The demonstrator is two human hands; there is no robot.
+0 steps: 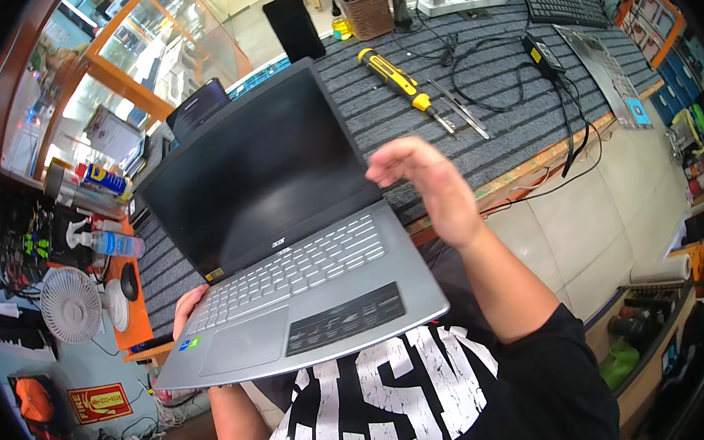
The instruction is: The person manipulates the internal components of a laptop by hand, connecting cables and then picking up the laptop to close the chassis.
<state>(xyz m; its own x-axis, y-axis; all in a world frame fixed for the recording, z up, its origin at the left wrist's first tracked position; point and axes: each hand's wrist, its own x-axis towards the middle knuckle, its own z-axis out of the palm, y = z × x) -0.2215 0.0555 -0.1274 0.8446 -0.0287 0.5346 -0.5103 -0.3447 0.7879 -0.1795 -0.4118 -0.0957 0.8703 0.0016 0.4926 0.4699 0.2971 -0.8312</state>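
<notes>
A silver laptop [289, 266] is held up, tilted, in front of my body, its lid raised and its screen [260, 161] dark. My left hand [187, 306] grips the left side of the base, and most of its fingers are hidden under the laptop. Beside the right edge of the screen is my right hand [428, 182], open, with bent fingers pointing at that edge. Its fingertips are at the edge, but I cannot tell whether they touch it. A black sticker lies on the palm rest right of the touchpad [246, 342].
Behind the laptop is a grey striped mat [496, 155] with a yellow-black screwdriver [397, 80], tweezers [459, 108], a black power adapter [544, 56] and cables. A keyboard [562, 1] lies at the far right. A fan [72, 304] and a spray bottle [110, 241] stand at left.
</notes>
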